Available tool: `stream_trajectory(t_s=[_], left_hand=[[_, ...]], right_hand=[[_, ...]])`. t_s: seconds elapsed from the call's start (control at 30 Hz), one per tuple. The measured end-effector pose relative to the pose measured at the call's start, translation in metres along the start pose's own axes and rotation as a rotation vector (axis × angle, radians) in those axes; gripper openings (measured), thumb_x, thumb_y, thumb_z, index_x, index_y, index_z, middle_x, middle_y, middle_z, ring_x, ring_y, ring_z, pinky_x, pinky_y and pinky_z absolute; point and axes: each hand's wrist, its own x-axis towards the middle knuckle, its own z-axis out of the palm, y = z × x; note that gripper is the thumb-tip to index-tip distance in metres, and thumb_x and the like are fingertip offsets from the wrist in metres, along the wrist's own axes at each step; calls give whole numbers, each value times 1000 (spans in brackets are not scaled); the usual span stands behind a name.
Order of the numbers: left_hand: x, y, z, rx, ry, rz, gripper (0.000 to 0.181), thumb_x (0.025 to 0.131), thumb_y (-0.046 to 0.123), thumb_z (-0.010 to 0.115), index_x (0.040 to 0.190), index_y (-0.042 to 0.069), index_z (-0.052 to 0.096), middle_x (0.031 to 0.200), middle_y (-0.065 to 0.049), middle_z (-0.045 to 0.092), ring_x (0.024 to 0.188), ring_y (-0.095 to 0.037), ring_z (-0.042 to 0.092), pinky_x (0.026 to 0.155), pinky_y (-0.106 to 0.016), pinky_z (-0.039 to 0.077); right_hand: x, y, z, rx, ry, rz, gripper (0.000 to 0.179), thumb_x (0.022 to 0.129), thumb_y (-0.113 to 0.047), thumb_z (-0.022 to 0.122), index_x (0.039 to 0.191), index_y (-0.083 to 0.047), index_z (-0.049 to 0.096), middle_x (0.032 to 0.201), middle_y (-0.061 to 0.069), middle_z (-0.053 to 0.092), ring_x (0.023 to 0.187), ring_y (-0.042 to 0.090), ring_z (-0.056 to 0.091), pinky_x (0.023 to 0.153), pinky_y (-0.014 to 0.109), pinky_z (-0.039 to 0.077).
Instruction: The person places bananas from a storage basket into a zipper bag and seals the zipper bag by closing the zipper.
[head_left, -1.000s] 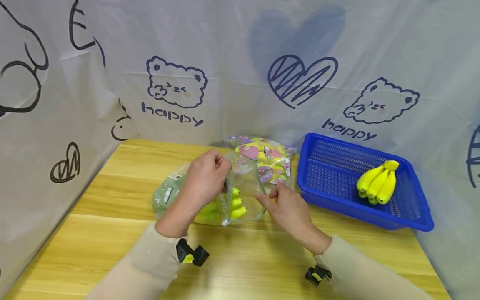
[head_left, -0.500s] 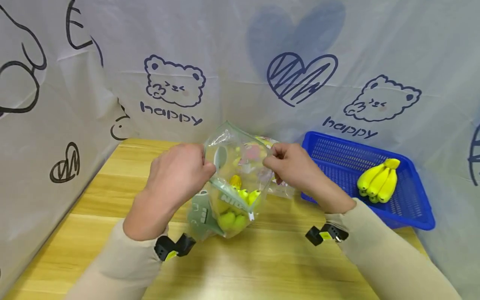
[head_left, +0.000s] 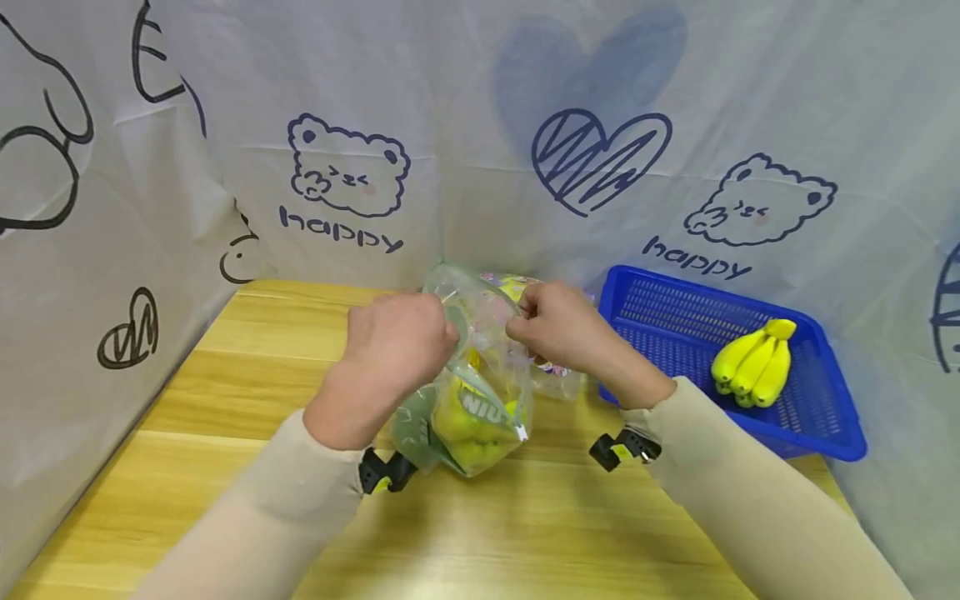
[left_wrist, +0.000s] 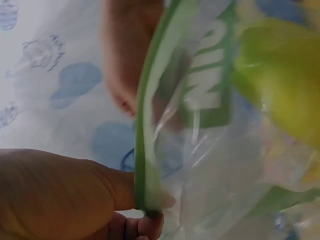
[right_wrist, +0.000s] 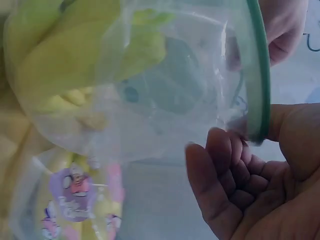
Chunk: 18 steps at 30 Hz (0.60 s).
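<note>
Pale sleeves [head_left: 255,517] enter from the lower left and lower right of the head view, a black wrist device [head_left: 386,472] strapped at each cuff, over the wood-grain table [head_left: 480,550] that fills the bottom of the frame. Beyond the cuffs, left of centre, the left hand [head_left: 401,354] pinches the rim of a clear bag with green edging, its thumb and fingers together on that edge in the left wrist view. Right of centre, the right hand [head_left: 562,325] pinches the opposite side of the rim; in the right wrist view one finger stands apart from the others, which curl beside the green edge. The clear bag [head_left: 480,408] is in the middle of the frame, its mouth spread between the hands, with green panels, the letters "NIU" and yellow-green fruit [left_wrist: 285,75] inside. Just behind it, partly hidden, lies a patterned bag [right_wrist: 75,195] with yellow contents. At the right of the frame, a blue basket [head_left: 843,408] holds a banana bunch [head_left: 753,362]. Farthest back, a white cloth [head_left: 465,75] with bear and heart drawings fills the upper frame.
</note>
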Motion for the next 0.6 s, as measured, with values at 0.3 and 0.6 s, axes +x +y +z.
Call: stream_trajectory(t_s=[0.3,0.6], left_hand=[[-8,-8,58,18,258,132,16,96,13,60,84,2,59,80,-14,55,74,-34,50,63,-48,39],[-16,-10,59,-105,231,170,22,100,19,59,87,4,51,68,-7,51,59,-28,51,52,-43,41]], right_hand=[[-18,17,14,63,48,38,26,99,-22,69,79,-12,55,65,1,61,58,18,69,61,33,53],[-47,20,26,52,18,76,19,99,-22,62,84,-10,60,66,1,66,55,18,61,51,32,43]])
